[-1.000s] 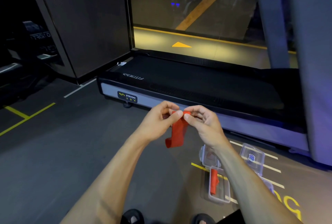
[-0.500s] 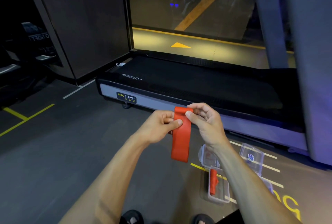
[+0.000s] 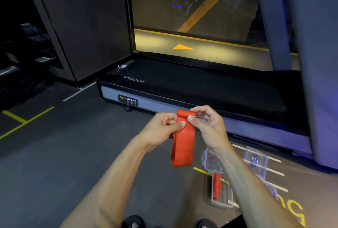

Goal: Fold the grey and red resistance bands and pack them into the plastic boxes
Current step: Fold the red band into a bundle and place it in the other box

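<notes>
Head view: both hands meet in front of the chest, above the floor (image 3: 54, 163) and short of the treadmill (image 3: 182, 88). The left hand (image 3: 161, 129) pinches the red band (image 3: 182, 143) near its top, thumb on the near face and curled fingers behind. The right hand (image 3: 208, 127) pinches the same top from the other side, thumb tip almost touching the left thumb; a thin bluish loop, perhaps a rubber band (image 3: 202, 118), sits among its fingers, though what it is stays unclear.

The band hangs as a flat doubled strip, long axis near vertical, its free lower fold straight below the two thumbs and well above the floor. Both hands are equally close to the top; neither touches the bottom. So the fold likely turns on bringing that lower end up to the pinch, or rolling downward from it.

Down to the right, under the right forearm, an open box (image 3: 223, 200) lies on the floor with a folded red piece (image 3: 216, 185) inside. A second box (image 3: 255, 161) lies just beyond it. The right hand is nearer to both. No grey band shows clearly.
</notes>
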The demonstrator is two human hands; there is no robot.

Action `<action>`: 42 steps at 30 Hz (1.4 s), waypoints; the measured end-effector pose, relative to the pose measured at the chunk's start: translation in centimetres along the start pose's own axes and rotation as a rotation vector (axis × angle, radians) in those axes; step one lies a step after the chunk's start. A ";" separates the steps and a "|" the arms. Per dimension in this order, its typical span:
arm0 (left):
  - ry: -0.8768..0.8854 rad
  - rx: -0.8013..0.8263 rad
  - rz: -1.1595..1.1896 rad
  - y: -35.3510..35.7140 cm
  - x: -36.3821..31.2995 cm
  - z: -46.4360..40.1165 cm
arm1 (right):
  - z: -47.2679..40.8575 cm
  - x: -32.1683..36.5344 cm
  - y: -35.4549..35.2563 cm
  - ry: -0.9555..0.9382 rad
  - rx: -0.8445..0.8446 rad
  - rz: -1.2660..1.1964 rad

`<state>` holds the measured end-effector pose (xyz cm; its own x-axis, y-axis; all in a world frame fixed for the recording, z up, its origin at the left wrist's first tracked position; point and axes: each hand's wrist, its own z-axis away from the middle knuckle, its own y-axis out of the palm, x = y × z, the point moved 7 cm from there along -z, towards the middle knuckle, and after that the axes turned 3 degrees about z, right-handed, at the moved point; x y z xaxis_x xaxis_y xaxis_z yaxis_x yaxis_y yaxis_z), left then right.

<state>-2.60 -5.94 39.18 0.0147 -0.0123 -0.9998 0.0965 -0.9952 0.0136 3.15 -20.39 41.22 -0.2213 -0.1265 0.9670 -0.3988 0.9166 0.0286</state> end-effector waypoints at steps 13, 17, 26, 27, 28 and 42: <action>-0.038 0.060 0.009 0.5 -0.1 0.3 | 0.1 -0.2 -0.2 0.020 -0.019 -0.008; -0.043 0.062 0.021 0.6 -0.3 0.3 | 0.1 0.0 -0.1 0.010 -0.017 -0.018; 0.007 -0.027 -0.046 0.4 -0.9 0.1 | 0.0 0.0 0.3 -0.007 -0.012 0.038; 0.014 -0.028 -0.055 0.5 -0.9 0.0 | 0.0 -0.1 0.4 -0.004 -0.013 0.045; 0.026 -0.026 -0.058 0.4 -1.0 0.0 | 0.0 -0.2 0.4 -0.001 -0.012 0.051; 0.089 0.037 -0.391 -0.2 0.0 0.1 | 0.4 -0.5 1.7 -0.021 0.218 0.336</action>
<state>-2.76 -5.79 39.15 0.0700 0.3749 -0.9244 0.0756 -0.9260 -0.3698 2.26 -18.95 40.74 -0.3889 0.1564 0.9079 -0.4804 0.8065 -0.3447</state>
